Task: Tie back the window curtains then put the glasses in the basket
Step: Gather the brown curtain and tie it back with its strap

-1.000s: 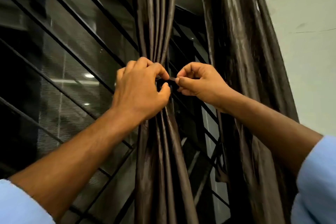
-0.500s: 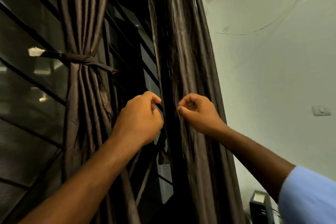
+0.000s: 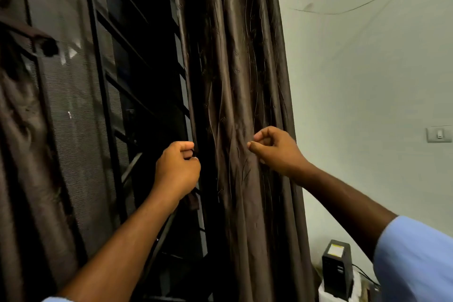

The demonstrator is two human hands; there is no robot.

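Observation:
The right brown curtain (image 3: 235, 81) hangs loose in long folds beside the window. My left hand (image 3: 177, 169) is curled at the curtain's left edge, fingers closed round the hem. My right hand (image 3: 274, 149) pinches a fold on the curtain's front, and the fabric puckers toward the thumb. At the far left the other curtain (image 3: 22, 154) is gathered, with its tie band (image 3: 27, 32) around it; this part is blurred. Neither the glasses nor the basket is in view.
Dark window bars and mesh (image 3: 117, 81) fill the space between the two curtains. A pale wall (image 3: 367, 81) with a switch (image 3: 438, 133) lies to the right. A small black box (image 3: 337, 270) stands low by the wall, with a cable.
My view has swung right from the tied left curtain to the loose right one. Both hands left the tie band and now hold the right curtain, left at the edge, right on the front.

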